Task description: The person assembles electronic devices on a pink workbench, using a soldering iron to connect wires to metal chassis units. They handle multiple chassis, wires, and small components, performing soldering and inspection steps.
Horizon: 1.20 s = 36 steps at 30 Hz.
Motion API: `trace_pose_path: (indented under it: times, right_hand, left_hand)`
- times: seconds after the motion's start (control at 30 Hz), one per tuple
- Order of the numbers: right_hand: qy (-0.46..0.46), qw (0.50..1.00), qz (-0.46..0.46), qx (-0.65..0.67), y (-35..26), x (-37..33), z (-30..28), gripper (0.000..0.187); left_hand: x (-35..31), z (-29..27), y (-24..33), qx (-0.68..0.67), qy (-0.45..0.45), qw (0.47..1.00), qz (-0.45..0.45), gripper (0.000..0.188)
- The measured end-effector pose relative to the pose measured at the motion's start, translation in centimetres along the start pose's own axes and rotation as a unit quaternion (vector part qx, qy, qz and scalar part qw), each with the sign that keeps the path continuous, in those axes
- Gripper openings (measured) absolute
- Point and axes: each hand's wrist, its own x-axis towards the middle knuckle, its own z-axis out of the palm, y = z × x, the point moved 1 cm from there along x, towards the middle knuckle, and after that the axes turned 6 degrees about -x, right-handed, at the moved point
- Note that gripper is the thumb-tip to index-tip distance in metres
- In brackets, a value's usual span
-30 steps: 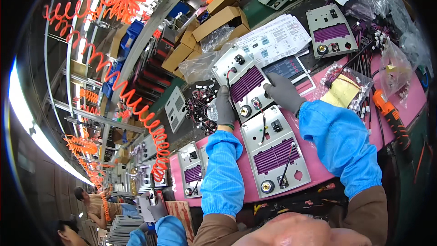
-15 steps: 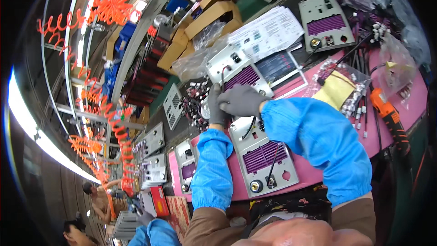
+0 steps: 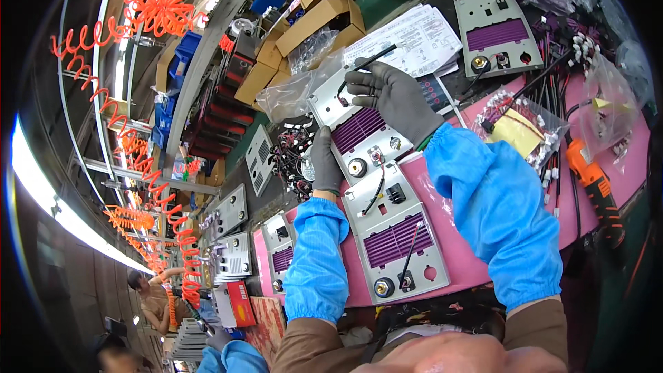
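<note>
A light-grey metal panel (image 3: 324,107) with a purple grille lies tilted on the bench in front of me. My left hand (image 3: 324,160), in a grey glove, grips this panel's left edge, thumb along the side and the other fingers mostly hidden. Above the panel's right side, my right hand (image 3: 400,100) pinches a short black cable (image 3: 373,56) between thumb and fingers. The cable's tip points up to the right. Nearer to me sits a second panel (image 3: 356,204) of the same kind, with a brass-centred round fitting and a black lead on it.
Another panel (image 3: 494,14) lies at the far right. Papers (image 3: 407,38) and an open cardboard box (image 3: 321,24) are behind. An orange-and-black power tool (image 3: 590,176) rests at right beside bagged connectors (image 3: 545,141). Wire bundles (image 3: 293,159) lie left. A co-worker's blue sleeve (image 3: 242,358) shows lower left.
My hands have come apart. The right hand rose up and right with the black cable, uncovering the panel's lower fittings. My left hand has moved slightly down onto the panel's edge.
</note>
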Motion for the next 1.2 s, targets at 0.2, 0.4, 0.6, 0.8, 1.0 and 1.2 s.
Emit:
trace_pose_path:
  times: [0.2, 0.4, 0.6, 0.8, 1.0, 1.2]
  right_hand:
    - [-0.038, 0.999, -0.005, 0.004, 0.2, 0.3, 0.2, 0.034]
    - [-0.057, 0.998, 0.004, 0.025, 0.4, 0.4, 0.6, 0.035]
    - [-0.041, 0.998, 0.001, 0.048, -0.3, 0.4, 1.3, 0.031]
    - [-0.055, 0.997, 0.032, 0.035, 0.2, 0.4, 0.7, 0.031]
    - [-0.03, 0.999, 0.007, -0.016, -0.6, 0.4, 0.1, 0.037]
    - [-0.014, 1.0, 0.006, -0.02, -1.2, 0.9, -0.1, 0.038]
  left_hand:
    - [-0.1, 0.7, 0.4, 0.0, 0.009, 1.0, 0.02, 0.043]
    - [-0.1, 0.3, 0.2, 0.003, 0.02, 1.0, 0.023, 0.042]
    - [0.4, 0.1, 0.4, 0.018, 0.002, 0.999, 0.036, 0.041]
    - [0.3, -0.2, 0.5, 0.047, 0.016, 0.997, 0.052, 0.038]
    - [0.5, -0.5, 0.4, 0.075, 0.013, 0.994, 0.081, 0.035]
    - [0.3, -0.6, 0.4, 0.041, 0.009, 0.997, 0.066, 0.038]
